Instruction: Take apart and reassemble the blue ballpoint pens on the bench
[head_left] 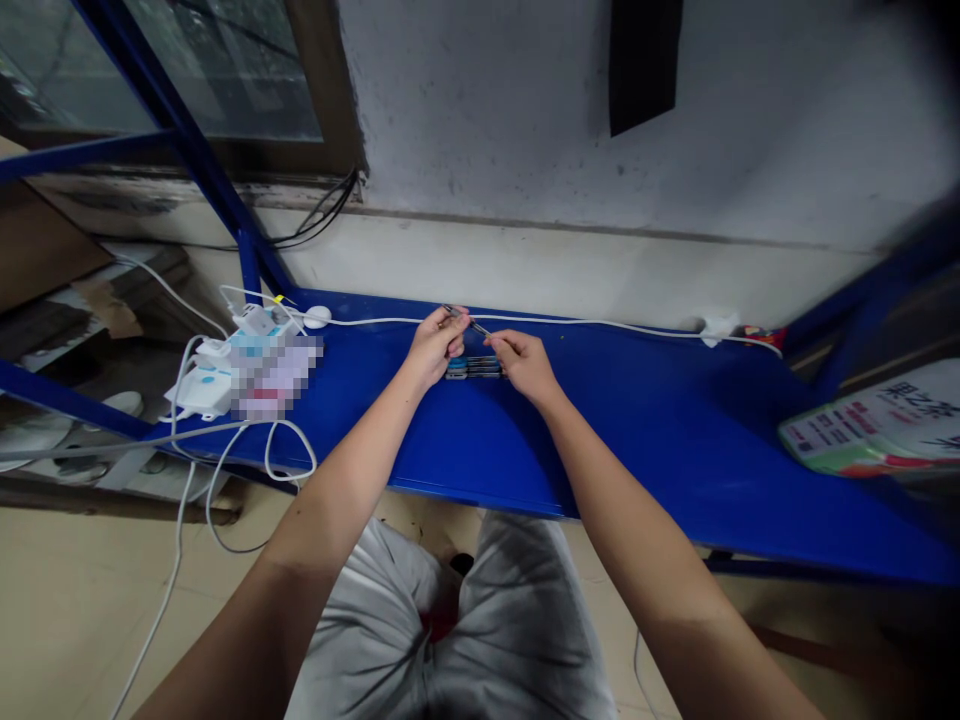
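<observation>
A slim pen (pixel 478 328) slants between my two hands, raised a little over the blue table (pixel 480 450). My left hand (pixel 436 345) has its fingers closed around the upper left end. At the lower right end, the thumb and fingers of my right hand (pixel 527 362) pinch the tip. Just below lie several similar pens (pixel 480 368) side by side on the tabletop, with blue parts at their left ends. My right fingers hide part of their right ends.
White power strips and plugs (pixel 210 380) with looped cables crowd the table's left end. A white cable (pixel 600 321) runs along the back edge. A printed bag (pixel 870 420) lies at the right. Blue frame posts (pixel 250 262) stand at the sides, against the wall.
</observation>
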